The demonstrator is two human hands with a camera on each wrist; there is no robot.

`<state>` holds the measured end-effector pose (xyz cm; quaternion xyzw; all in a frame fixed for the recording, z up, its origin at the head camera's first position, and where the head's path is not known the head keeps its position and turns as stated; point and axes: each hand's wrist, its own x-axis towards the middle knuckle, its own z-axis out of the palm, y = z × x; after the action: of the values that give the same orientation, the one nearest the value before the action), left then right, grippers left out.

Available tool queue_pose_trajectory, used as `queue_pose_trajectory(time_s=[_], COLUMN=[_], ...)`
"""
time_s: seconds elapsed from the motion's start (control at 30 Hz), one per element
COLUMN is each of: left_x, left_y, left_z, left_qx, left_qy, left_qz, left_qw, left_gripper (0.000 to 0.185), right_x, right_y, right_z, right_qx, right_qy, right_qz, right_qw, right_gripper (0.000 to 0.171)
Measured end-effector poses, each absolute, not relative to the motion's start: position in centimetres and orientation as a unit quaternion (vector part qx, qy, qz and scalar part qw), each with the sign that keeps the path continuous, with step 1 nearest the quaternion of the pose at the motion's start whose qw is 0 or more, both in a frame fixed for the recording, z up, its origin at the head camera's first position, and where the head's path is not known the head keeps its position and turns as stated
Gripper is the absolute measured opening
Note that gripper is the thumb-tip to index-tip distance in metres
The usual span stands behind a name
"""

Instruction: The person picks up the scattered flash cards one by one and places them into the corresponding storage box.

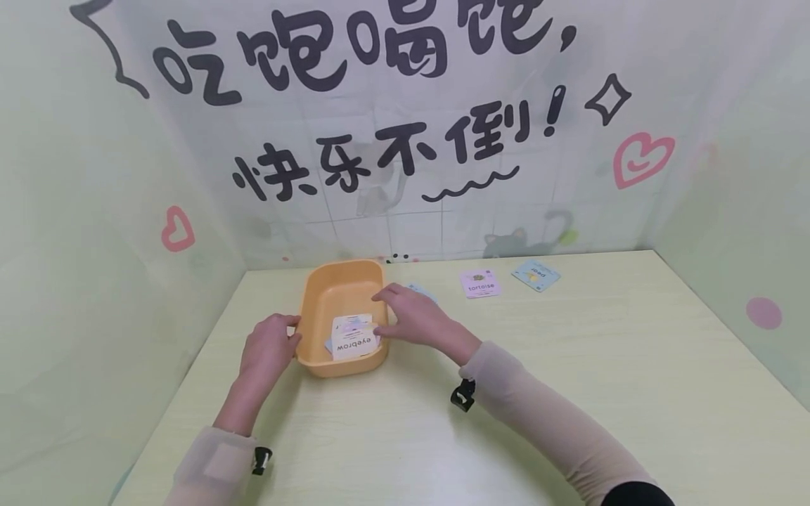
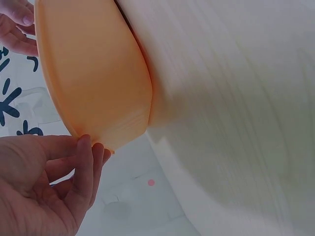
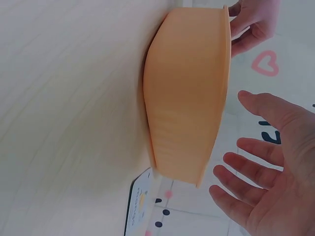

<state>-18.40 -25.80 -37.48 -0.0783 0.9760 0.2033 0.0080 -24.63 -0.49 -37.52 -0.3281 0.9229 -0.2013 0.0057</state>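
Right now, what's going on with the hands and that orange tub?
Left hand holds orange tub by its rim. Right hand open over tub, holding nothing. Cards inside. Nothing in the way.

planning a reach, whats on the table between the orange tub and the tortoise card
In the head view, the right hand hovers over the orange tub rim, and behind it a pale blue card peeks out. Beyond that the table is bare up to the tortoise card.
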Motion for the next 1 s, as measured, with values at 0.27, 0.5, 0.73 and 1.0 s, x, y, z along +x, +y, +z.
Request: queue_pose_trajectory(time_s=[0.27, 0.5, 0.73, 1.0], left_x=[-18.4, -18.4, -18.4, -18.4], left_y=[-25.9, -26.0, -25.9, -25.9], left_z=[-37.6, -37.8, -37.9, -37.8], left_qx=[-0.08, -0.065, -0.063, -0.066], left_qy=[0.977, 0.979, 0.98, 0.979], left_qz=[0.2, 0.191, 0.189, 0.192], left_qw=[0.0, -0.016, -0.02, -0.014], left_gripper=[0.042, 0.04, 0.04, 0.041], right_x=[-25.4, -26.0, -26.9, -28.1], right_y=[1.1, 2.6, 4.3, 6.5], right_z=[-37.5, -37.5, -37.7, -38.0], right_qx=[-0.316, -0.283, -0.256, -0.238], right_qy=[0.922, 0.929, 0.937, 0.941], right_qz=[-0.224, -0.238, -0.238, -0.239], right_qw=[-0.003, -0.002, -0.005, -0.021], right_gripper=[0.06, 0.059, 0.061, 0.063])
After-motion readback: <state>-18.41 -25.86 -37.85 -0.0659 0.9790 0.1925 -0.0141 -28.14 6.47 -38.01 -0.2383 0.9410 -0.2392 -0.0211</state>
